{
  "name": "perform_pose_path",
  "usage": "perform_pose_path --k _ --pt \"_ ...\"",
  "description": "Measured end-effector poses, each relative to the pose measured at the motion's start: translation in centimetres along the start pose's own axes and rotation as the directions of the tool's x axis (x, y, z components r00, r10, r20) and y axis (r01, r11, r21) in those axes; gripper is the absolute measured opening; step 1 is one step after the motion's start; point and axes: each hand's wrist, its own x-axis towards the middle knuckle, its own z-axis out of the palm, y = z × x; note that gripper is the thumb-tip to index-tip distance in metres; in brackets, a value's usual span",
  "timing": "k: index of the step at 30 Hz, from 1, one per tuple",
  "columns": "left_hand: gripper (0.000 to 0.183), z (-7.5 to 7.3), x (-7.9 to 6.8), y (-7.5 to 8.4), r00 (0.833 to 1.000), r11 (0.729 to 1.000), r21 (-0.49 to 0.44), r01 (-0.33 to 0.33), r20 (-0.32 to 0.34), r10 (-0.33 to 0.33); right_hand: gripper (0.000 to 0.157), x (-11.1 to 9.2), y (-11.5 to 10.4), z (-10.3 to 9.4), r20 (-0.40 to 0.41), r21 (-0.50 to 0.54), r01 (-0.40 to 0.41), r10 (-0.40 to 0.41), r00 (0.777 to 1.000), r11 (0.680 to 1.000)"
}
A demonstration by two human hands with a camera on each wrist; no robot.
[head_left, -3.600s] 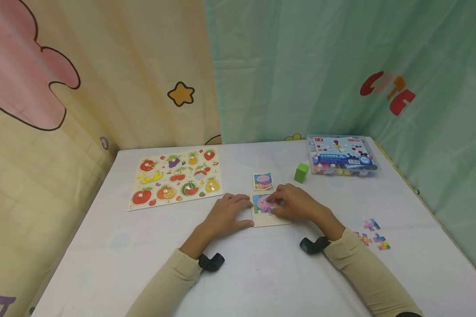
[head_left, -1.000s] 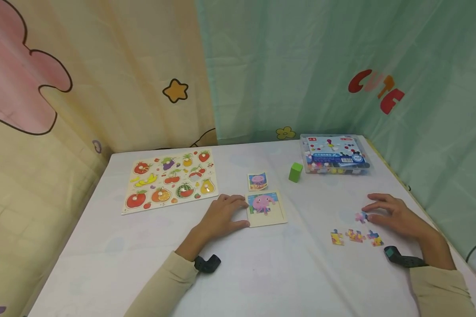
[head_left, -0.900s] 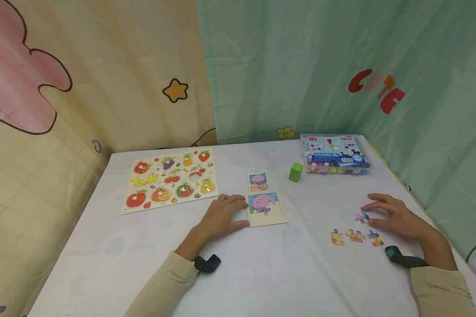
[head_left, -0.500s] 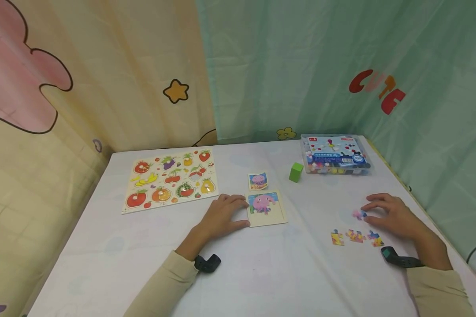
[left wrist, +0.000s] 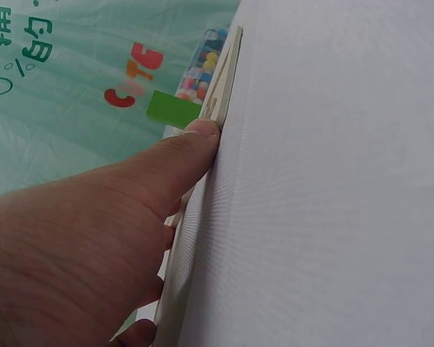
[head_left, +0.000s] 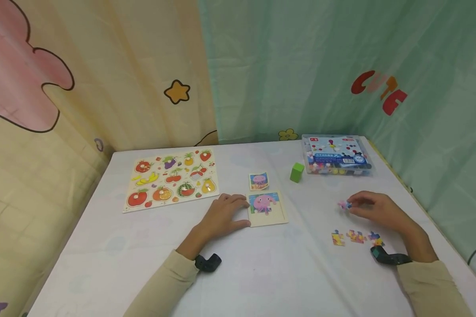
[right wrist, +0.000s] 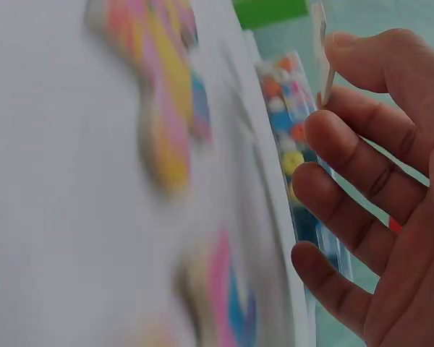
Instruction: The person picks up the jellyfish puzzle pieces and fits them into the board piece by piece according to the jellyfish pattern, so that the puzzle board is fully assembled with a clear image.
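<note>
Between the thumb and index finger of my right hand point(head_left: 374, 210) is a small pink and blue jigsaw piece point(head_left: 344, 205), raised off the table. The right wrist view shows this piece point(right wrist: 322, 54) edge-on, with the other fingers loosely bent. My left hand point(head_left: 224, 216) rests against the left edge of a wooden puzzle board point(head_left: 278, 217), thumb at its near corner. Part of a pink octopus picture fills the board's upper left; bare wood shows at right and bottom. Several loose jigsaw pieces point(head_left: 356, 237) lie in a row below my right hand.
Behind the board lies a small octopus picture card point(head_left: 258, 181). A green block point(head_left: 296, 172) stands right of it, near a clear plastic box point(head_left: 337, 155) of coloured parts. A fruit peg puzzle point(head_left: 170, 180) lies at the left. Curtains hang behind the table.
My right hand left the board and moved right to the loose pieces. There it took a pink and blue jigsaw piece, then lifted it leftward. The left hand stays at the board.
</note>
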Motion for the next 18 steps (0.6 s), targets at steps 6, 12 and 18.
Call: perform_pose_path --k 6,12,18 --pt "0.056 -0.2 -0.1 -0.1 1.0 1.0 -0.007 0.015 0.003 -0.015 0.015 4.4 -1.9 3.0 0.139 0.02 0.06 -0.063 0.988 0.998" --pt "0.056 0.2 -0.1 -0.3 1.0 1.0 -0.006 0.01 0.017 -0.01 0.016 8.4 -5.2 6.6 0.281 0.016 0.127 -0.127 0.951 0.992" --pt "0.056 0.1 0.0 -0.2 1.0 1.0 -0.001 0.009 0.011 -0.009 0.017 11.2 -8.8 9.1 0.372 -0.031 0.175 -0.151 0.916 0.984"
